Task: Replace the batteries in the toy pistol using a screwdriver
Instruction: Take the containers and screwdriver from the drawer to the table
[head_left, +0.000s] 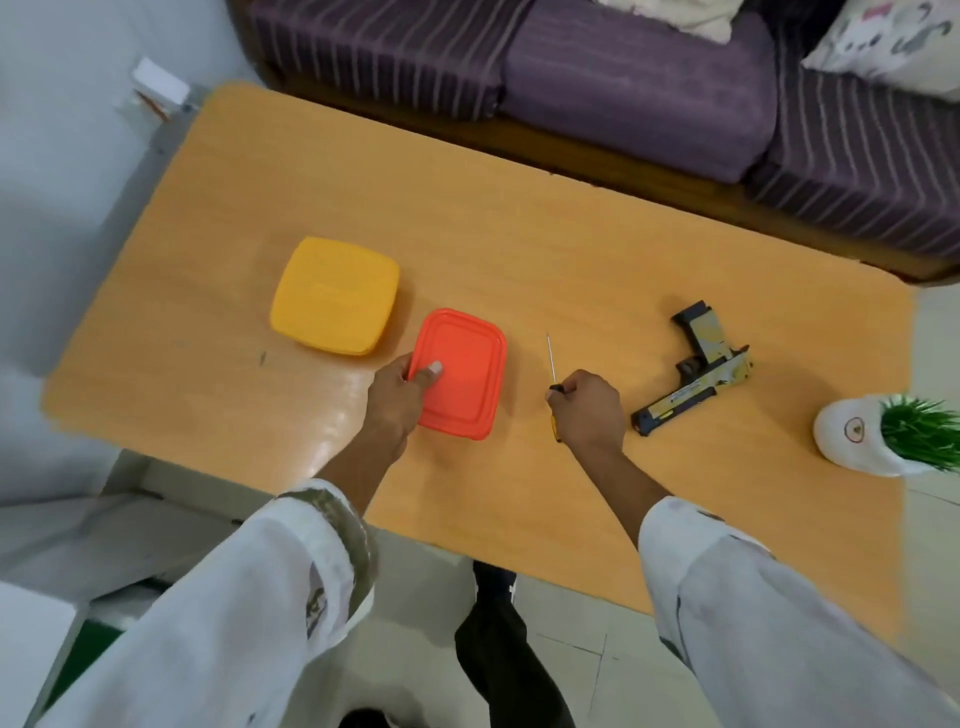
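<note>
The toy pistol (698, 368), blue-grey with yellow markings, lies flat on the wooden table (519, 234) to the right of my hands. My right hand (589, 408) grips the handle of a thin screwdriver (550, 358), whose metal shaft points away from me. The pistol lies apart from that hand. My left hand (397, 402) holds the near left edge of an orange lidded box (465, 371), thumb on top of the lid. No batteries are visible.
A yellow lidded box (335, 295) sits just left of and behind the orange one. A white pot with a green plant (883, 434) stands at the table's right edge. A purple striped sofa (623, 78) runs along the far side.
</note>
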